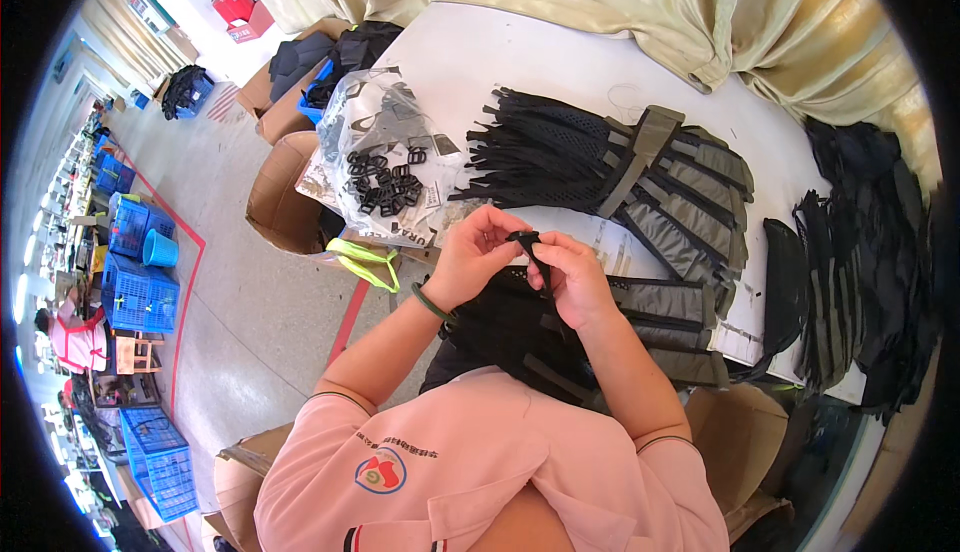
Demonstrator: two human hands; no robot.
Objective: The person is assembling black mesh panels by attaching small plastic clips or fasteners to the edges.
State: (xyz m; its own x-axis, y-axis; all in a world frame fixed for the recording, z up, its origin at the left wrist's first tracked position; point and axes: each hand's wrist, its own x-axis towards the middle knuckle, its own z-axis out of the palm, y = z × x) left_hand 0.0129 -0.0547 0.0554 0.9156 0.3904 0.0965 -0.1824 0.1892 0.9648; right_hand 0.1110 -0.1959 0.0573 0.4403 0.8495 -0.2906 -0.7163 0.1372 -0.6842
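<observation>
In front of my chest, my left hand (472,257) pinches a small black buckle (521,238) between thumb and fingertips. My right hand (577,280) grips a narrow black strap (543,274) just below it, and the strap meets the buckle. How far it is threaded through is too small to tell. Under my hands, across my lap and the table edge, lies a black and grey fabric piece (660,302). Farther back spreads a fanned stack of black mesh and grey panels (690,192). Left of it, loose black buckles (385,187) lie on a clear plastic bag (365,112).
The white table (510,47) runs back to gold curtains (680,2). More black pieces (865,242) hang over its right end. An open cardboard box (280,197) stands at its left side, near a neon-yellow strap (368,260). Blue crates (140,292) line the floor farther left.
</observation>
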